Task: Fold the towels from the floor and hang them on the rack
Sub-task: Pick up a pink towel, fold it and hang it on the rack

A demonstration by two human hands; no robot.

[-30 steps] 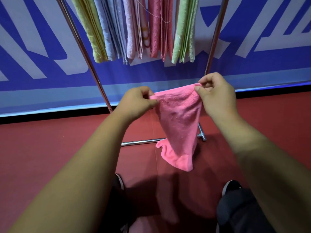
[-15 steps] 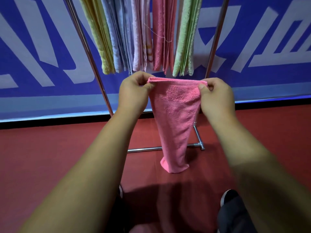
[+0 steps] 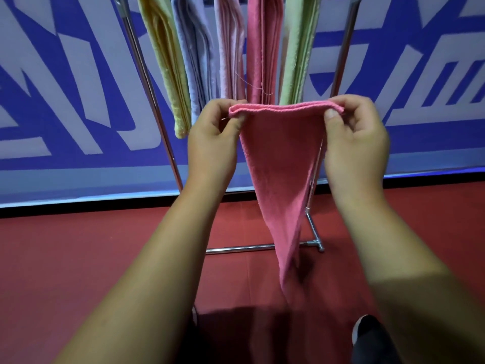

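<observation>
Two hands, left hand point(image 3: 212, 143) and right hand point(image 3: 354, 145), pinch the pink towel point(image 3: 283, 164) at its top corners; a weak pinch could let the fold open before the rack point(image 3: 262, 249).

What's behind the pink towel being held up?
The rack with its hung towels, whose lower ends show above the top edge of the pink towel. It covers part of the right pole and base bar.

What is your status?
Left hand, right hand: each pinches a top corner of folded pink terry towel. Towel hangs free. Chrome metal rack crowded with hung towels.
</observation>
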